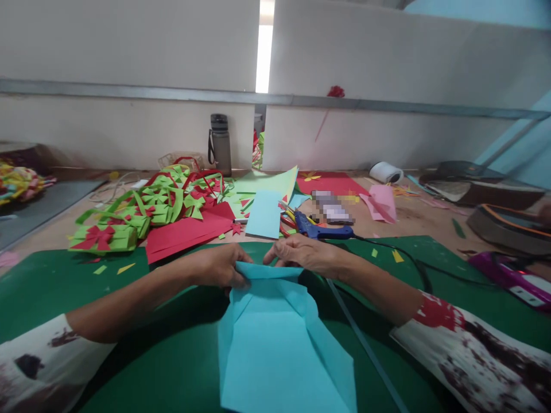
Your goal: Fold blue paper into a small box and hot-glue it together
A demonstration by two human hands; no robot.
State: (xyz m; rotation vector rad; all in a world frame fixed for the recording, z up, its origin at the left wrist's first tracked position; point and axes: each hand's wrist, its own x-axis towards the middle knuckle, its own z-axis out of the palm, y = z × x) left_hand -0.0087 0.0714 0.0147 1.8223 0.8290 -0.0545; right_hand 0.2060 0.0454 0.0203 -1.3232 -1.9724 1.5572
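Over green mat [163, 367], left grip [220, 265] pinching blue paper [279, 344], right grip [303, 253] alongside, hold unclear, glue gun [318, 230], green bags [125, 236] beyond

The left forearm [146, 298] is extended toward two o'clock, the right forearm [383, 292] toward ten. Thumb and forefinger of the left hand [224, 267] are pinched; the right hand [301, 255] is held nearby, knuckles bent.

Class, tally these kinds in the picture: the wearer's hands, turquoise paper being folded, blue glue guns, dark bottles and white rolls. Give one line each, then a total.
Wearer's hands, left hand and right hand: 2
Turquoise paper being folded: 1
Blue glue gun: 1
Dark bottle: 1
White roll: 1
Total: 6
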